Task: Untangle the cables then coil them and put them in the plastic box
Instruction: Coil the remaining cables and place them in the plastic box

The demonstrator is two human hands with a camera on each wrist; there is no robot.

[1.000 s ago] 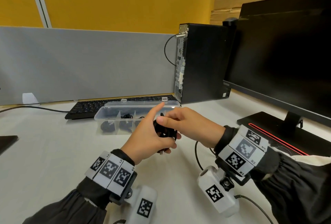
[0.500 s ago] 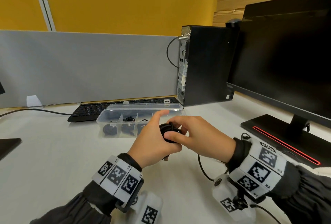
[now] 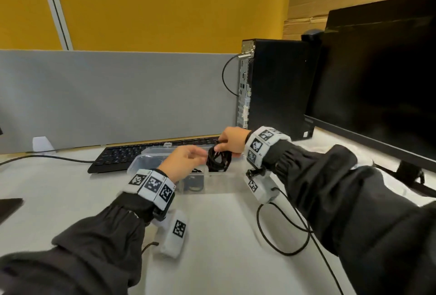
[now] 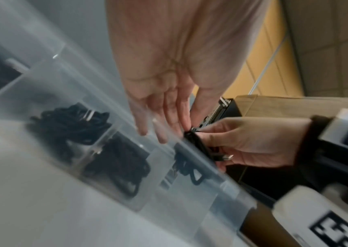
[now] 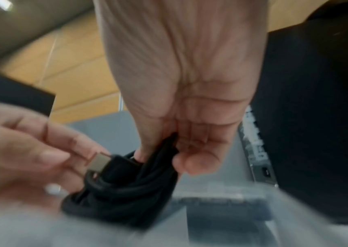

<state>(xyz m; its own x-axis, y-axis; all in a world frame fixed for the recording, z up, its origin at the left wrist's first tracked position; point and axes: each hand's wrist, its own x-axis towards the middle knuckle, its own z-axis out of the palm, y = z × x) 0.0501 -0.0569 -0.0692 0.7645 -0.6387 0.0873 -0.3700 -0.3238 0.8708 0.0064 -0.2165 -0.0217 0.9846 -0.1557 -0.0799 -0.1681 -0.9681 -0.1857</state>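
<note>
A coiled black cable hangs over the right end of the clear plastic box, partly dipped into it. My right hand pinches the coil's top between thumb and fingers. My left hand reaches in from the left with nearly straight fingers; their tips touch the coil near its metal plug. Other coiled black cables lie in the divided box, in the compartments to the left. The coil is tightly wound.
A black keyboard lies just behind the box, under its open lid. A black PC tower and a large monitor stand at the right. A thin black lead loops on the white desk below my right arm.
Both hands moved forward from the near desk to the box, carrying the coil. The left hand gave up its grip and opened; the right hand alone holds the coil.
</note>
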